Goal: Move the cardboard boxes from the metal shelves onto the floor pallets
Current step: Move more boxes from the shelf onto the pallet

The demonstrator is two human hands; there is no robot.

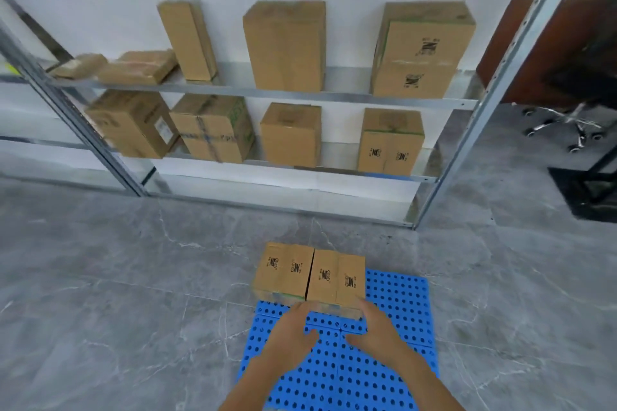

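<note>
Two cardboard boxes stand side by side at the far edge of the blue perforated pallet (397, 304) on the floor: a left box (282, 269) and a right box (335, 277), both with black printed marks. My left hand (292, 330) and my right hand (379, 330) reach forward over the pallet. Their straight fingers touch the near bottom edge of the right box at its two corners, thumbs pointing inward. The metal shelf unit (253, 92) behind holds several more cardboard boxes on two levels.
The shelf's slanted uprights (500, 77) frame the boxes. Grey marble-patterned floor (117, 277) surrounds the pallet. An office chair base (564, 125) and a dark desk frame (591, 193) stand at the right.
</note>
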